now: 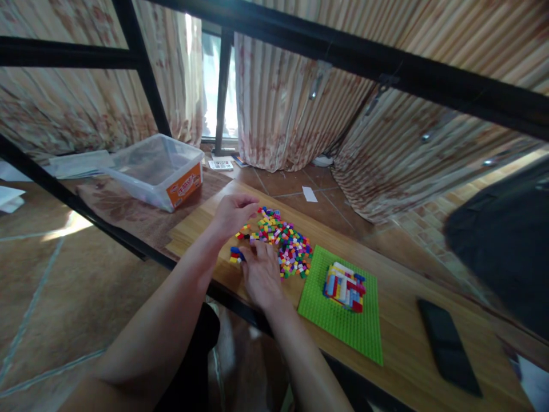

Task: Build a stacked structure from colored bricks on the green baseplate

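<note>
A heap of small coloured toy building bricks [295,249] lies spread on the wooden tabletop. At its far left edge is my left hand [234,216], fingertips drawn together beside a red brick; what they pinch, if anything, is too small to make out. My right hand [262,274] rests over the near left edge of the heap with its fingers curled down. Its thumb side touches a few blue, red and yellow bricks [235,255], and the palm hides whatever lies under it. To the right, a multicoloured brick build [344,288] sits on a green baseplate [315,312].
A black phone [448,346] lies on the right of the wooden table [398,320]. Beyond the table's left end stands a clear plastic bin [148,171] with an orange label. Black metal bars [146,74] cross in front, with patterned curtains [283,109] behind.
</note>
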Tool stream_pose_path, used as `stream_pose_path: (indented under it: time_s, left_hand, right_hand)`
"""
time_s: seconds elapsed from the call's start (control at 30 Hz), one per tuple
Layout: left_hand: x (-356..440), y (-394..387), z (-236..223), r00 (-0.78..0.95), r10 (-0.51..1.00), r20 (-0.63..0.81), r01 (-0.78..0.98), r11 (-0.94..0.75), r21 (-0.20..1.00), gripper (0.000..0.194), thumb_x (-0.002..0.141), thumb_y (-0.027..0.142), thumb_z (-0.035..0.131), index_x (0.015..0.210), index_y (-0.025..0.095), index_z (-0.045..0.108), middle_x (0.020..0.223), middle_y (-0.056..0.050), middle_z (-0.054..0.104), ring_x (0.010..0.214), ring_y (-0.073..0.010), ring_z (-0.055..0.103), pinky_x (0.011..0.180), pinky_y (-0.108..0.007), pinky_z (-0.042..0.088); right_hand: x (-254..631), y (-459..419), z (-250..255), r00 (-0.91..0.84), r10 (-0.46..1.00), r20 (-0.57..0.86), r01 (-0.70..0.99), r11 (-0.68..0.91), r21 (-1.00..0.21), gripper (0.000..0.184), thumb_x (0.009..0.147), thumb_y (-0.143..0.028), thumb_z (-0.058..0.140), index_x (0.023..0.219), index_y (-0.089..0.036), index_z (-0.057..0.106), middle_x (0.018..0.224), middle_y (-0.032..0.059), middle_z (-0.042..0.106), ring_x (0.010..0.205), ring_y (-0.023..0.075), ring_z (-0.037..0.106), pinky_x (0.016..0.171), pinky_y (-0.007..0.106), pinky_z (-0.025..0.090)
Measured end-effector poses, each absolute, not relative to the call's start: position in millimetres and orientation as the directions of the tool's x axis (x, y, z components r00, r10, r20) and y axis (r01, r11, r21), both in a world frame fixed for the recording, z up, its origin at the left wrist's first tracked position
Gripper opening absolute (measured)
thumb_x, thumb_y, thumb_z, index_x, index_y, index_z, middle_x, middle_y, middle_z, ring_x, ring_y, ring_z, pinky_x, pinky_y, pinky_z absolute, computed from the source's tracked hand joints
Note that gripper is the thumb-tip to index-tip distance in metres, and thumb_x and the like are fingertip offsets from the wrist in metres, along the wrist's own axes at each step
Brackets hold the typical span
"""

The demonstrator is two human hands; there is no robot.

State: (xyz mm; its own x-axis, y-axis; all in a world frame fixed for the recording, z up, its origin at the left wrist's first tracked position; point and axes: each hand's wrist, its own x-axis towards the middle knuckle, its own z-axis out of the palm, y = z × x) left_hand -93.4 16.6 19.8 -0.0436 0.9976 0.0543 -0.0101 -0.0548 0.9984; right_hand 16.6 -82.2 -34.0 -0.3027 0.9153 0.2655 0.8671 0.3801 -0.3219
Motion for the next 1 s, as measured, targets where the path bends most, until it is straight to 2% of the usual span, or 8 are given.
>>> stream_pose_path:
  time_s: [0.2,0.3,0.37,0.5,0.6,0.67,0.8,1.0]
  left_hand:
    - [-94.5,21.0,10.3,0.012,0.993,0.117,0.066,-0.117,0.991,0.018,0.067,0.025,0.065,0.080,0.014,0.070,0.073,-0.001,0.067,0.065,-0.0114,0.058,0.064,-0.023,0.048]
    - [-91.3,20.5,8.2,0.070,0.991,0.115,0.134,-0.123,0.983,0.021,0.069,0.029,0.064,0.082,0.014,0.070,0.072,-0.001,0.067,0.065,-0.0123,0.058,0.062,-0.023,0.047]
    - [-88.7,19.3,7.5,0.124,0.986,0.110,0.185,-0.131,0.974,0.023,0.070,0.031,0.063,0.084,0.014,0.070,0.072,-0.002,0.067,0.065,-0.0131,0.058,0.061,-0.023,0.046]
    - [-85.7,16.9,6.9,0.267,0.959,0.094,0.258,-0.165,0.952,0.024,0.073,0.034,0.061,0.083,0.014,0.071,0.070,-0.002,0.067,0.063,-0.0130,0.056,0.057,-0.022,0.043]
    - [-85.1,15.2,8.3,0.433,0.899,0.061,0.311,-0.212,0.927,0.021,0.074,0.034,0.062,0.076,0.015,0.071,0.065,0.000,0.064,0.059,-0.0122,0.054,0.054,-0.022,0.040]
    - [-82.3,12.2,10.3,0.506,0.861,0.048,0.312,-0.234,0.921,0.020,0.074,0.034,0.062,0.073,0.016,0.070,0.064,0.000,0.063,0.058,-0.0119,0.053,0.054,-0.022,0.039]
    - [-60.8,-5.9,14.0,0.558,0.828,-0.047,0.207,-0.085,0.975,0.021,0.075,0.036,0.063,0.081,0.017,0.069,0.062,0.002,0.060,0.054,-0.0105,0.051,0.050,-0.021,0.037]
    - [-6.2,-47.2,10.7,0.579,0.788,-0.207,-0.098,0.319,0.943,0.029,0.072,0.041,0.071,0.080,0.015,0.065,0.068,-0.001,0.065,0.060,-0.0098,0.057,0.058,-0.021,0.043]
  right_hand:
    - [16.7,-81.6,-33.5,-0.246,0.922,0.301,0.847,0.355,-0.396,0.023,0.087,-0.017,0.056,0.107,-0.020,0.066,0.119,0.0099,0.058,0.113,0.0261,0.046,0.097,0.041,0.041]
    - [26.5,-81.9,-23.5,-0.144,0.922,0.359,0.782,0.329,-0.529,0.025,0.088,-0.020,0.054,0.111,-0.019,0.065,0.111,0.0094,0.062,0.108,0.0251,0.051,0.095,0.040,0.043]
    - [39.3,-80.5,-17.0,-0.006,0.927,0.374,0.675,0.280,-0.683,0.025,0.089,-0.024,0.053,0.111,-0.019,0.064,0.108,0.0087,0.064,0.102,0.0232,0.056,0.091,0.039,0.045]
    - [75.3,-77.4,-10.2,0.331,0.922,0.199,0.189,0.142,-0.972,0.024,0.085,-0.032,0.058,0.104,-0.020,0.066,0.090,0.0036,0.069,0.079,0.0171,0.063,0.075,0.032,0.051]
    - [99.8,-79.9,-8.2,0.424,0.906,-0.007,-0.249,0.109,-0.962,0.023,0.079,-0.031,0.064,0.098,-0.020,0.066,0.078,0.0004,0.069,0.068,0.0151,0.064,0.071,0.032,0.053]
    - [110.9,-84.2,-6.7,0.380,0.920,-0.092,-0.408,0.078,-0.910,0.022,0.076,-0.029,0.067,0.096,-0.020,0.067,0.080,0.0015,0.071,0.070,0.0152,0.066,0.073,0.032,0.054]
    - [120.6,-93.9,-5.0,0.311,0.937,-0.159,-0.466,0.005,-0.885,0.024,0.076,-0.027,0.068,0.100,-0.022,0.068,0.090,0.0033,0.073,0.080,0.0161,0.068,0.073,0.030,0.055]
    - [121.6,-96.1,-10.8,0.368,0.930,0.004,-0.278,0.114,-0.954,0.030,0.081,-0.032,0.063,0.109,-0.022,0.066,0.107,0.0056,0.070,0.096,0.0189,0.065,0.088,0.038,0.051]
